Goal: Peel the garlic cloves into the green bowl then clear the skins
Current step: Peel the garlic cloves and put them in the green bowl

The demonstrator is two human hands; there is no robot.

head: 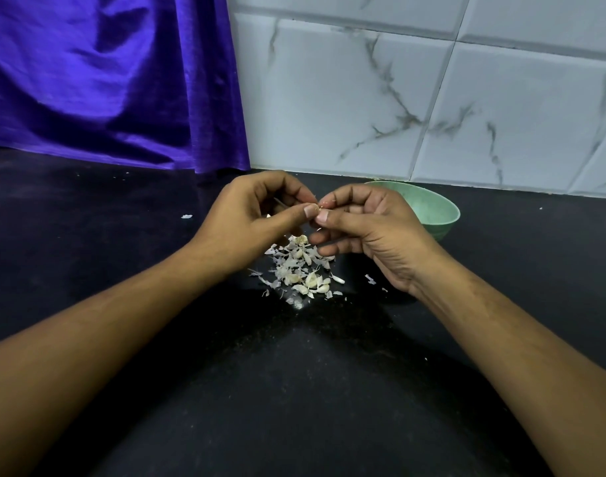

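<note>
Both hands meet just above the pile [301, 270] of garlic skins and cloves that lies on the dark desk [294, 390]. The left hand [250, 215] has its fingers curled, with thumb and forefinger pinched on a small clove [318, 208]. The right hand [367, 228] pinches the same clove from the other side, thumb tip against thumb tip. The clove is mostly hidden by the fingertips, so I cannot tell how much skin is left on it. The bowl [435, 208] stands behind and to the right of the pile, partly hidden by the right hand; its contents cannot be seen. A stray skin [186, 216] lies well left of the pile. Behind the pile, a purple cloth [105, 80] hangs on the left and a tiled wall [432, 98] stands on the right.
</note>
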